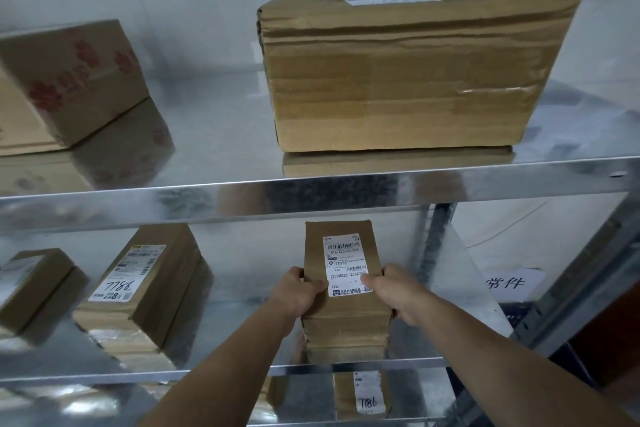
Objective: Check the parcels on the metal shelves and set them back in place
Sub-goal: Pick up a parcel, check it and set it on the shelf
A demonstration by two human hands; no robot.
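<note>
A small brown cardboard parcel [341, 288] with a white shipping label on top sits at the front of the middle metal shelf [242, 369]. My left hand [300, 291] grips its left side, thumb lying on the top. My right hand [394, 291] grips its right side, thumb on the label's edge. Both forearms reach in from below.
A large taped parcel [412, 69] and a box with red prints [65, 80] stand on the upper shelf [311, 189]. A parcel marked 7786 [142, 288] and a small box [27, 284] lie to the left. Another labelled parcel [360, 395] sits on the shelf below. A paper sign [507, 282] lies to the right.
</note>
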